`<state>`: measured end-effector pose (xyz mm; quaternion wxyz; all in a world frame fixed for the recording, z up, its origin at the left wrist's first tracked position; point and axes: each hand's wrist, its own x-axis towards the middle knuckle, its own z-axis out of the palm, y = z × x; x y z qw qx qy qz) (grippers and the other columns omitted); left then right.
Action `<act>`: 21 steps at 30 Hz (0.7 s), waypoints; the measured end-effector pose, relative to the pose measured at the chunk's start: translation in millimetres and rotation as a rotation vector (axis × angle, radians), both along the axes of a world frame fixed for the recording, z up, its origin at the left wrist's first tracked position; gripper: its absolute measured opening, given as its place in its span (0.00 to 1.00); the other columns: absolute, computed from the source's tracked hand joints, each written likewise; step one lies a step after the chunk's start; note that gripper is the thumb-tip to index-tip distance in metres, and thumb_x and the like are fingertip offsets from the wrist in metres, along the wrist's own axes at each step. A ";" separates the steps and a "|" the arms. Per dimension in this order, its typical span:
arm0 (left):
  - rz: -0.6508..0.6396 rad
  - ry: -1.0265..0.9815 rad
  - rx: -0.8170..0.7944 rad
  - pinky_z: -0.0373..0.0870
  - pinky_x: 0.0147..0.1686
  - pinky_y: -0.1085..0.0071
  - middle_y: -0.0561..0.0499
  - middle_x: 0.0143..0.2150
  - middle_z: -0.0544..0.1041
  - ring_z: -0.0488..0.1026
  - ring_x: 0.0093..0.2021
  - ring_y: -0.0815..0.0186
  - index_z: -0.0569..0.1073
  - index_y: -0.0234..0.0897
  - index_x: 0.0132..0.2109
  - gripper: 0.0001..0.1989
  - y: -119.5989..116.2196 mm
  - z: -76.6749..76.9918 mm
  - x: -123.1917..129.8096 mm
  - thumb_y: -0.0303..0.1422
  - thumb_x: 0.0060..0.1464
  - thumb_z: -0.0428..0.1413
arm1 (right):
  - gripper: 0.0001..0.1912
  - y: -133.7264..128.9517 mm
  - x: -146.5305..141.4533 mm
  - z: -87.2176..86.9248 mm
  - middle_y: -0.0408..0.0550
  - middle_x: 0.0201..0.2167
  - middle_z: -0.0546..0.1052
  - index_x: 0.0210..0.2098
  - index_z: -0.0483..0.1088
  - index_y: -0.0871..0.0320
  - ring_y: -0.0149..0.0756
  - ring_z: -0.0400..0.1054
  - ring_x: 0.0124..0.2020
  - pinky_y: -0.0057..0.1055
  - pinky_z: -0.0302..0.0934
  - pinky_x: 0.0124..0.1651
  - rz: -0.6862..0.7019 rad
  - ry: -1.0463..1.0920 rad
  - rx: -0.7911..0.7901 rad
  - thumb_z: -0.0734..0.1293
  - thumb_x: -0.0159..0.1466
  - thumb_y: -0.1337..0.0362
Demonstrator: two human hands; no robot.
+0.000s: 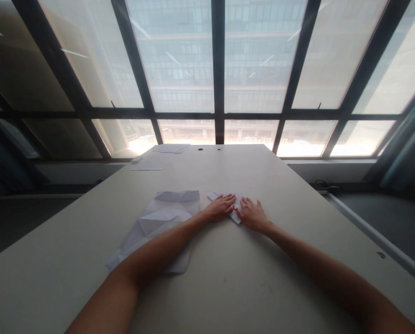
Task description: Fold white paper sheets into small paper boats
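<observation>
A small folded piece of white paper [236, 216] lies on the white table [207, 297], mostly covered by both hands. My left hand [222, 207] rests flat on its left part, fingers stretched to the right. Across from it, my right hand [252, 213] lies on the right part with its fingers extended, the two thumbs close together. Larger creased white sheets [172, 215] spread on the table to the left, partly beneath my left forearm.
More white papers [148, 163] lie at the table's far left. Two dark round holes [200, 149] show near the far edge. Tall windows [184, 60] stand beyond, with curtains [407, 153] at the sides.
</observation>
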<state>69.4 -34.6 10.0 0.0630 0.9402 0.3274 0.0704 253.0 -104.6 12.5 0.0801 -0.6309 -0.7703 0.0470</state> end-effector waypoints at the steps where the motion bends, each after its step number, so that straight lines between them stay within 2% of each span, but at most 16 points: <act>1: -0.016 0.011 -0.005 0.47 0.69 0.54 0.44 0.73 0.53 0.49 0.73 0.59 0.55 0.38 0.71 0.26 -0.6 0.7 -0.1 0.38 0.70 0.39 | 0.32 1.0 0.7 -2.4 0.61 0.71 0.54 0.70 0.53 0.63 0.50 0.44 0.72 0.61 0.35 0.68 -0.008 -0.002 -0.004 0.50 0.73 0.53; 5: -0.080 0.013 0.006 0.46 0.69 0.53 0.42 0.73 0.53 0.48 0.73 0.57 0.55 0.42 0.71 0.27 -3.5 4.3 -1.4 0.43 0.70 0.42 | 0.31 7.4 6.1 -9.9 0.59 0.72 0.49 0.71 0.49 0.63 0.48 0.40 0.73 0.59 0.35 0.68 -0.026 0.010 -0.026 0.50 0.72 0.55; 11: -0.147 0.008 -0.022 0.41 0.70 0.53 0.40 0.74 0.48 0.43 0.74 0.54 0.48 0.42 0.73 0.40 -5.9 7.9 -4.6 0.55 0.63 0.49 | 0.28 19.2 17.8 -9.9 0.54 0.73 0.49 0.70 0.53 0.54 0.47 0.39 0.73 0.62 0.34 0.68 -0.032 0.059 -0.032 0.48 0.73 0.58; 17: -0.153 -0.014 -0.037 0.42 0.70 0.55 0.46 0.74 0.50 0.47 0.73 0.56 0.53 0.46 0.72 0.33 -6.5 9.1 -5.3 0.48 0.65 0.50 | 0.26 20.7 21.5 -8.2 0.54 0.71 0.55 0.67 0.59 0.54 0.42 0.43 0.72 0.55 0.36 0.69 -0.039 0.113 0.017 0.51 0.72 0.62; 21: -0.154 -0.028 -0.046 0.42 0.70 0.55 0.47 0.73 0.51 0.48 0.73 0.56 0.51 0.47 0.73 0.33 -4.1 6.9 -4.6 0.48 0.66 0.50 | 0.23 18.4 20.4 -6.6 0.54 0.69 0.60 0.64 0.64 0.53 0.41 0.50 0.70 0.51 0.39 0.69 0.001 0.152 0.047 0.54 0.71 0.64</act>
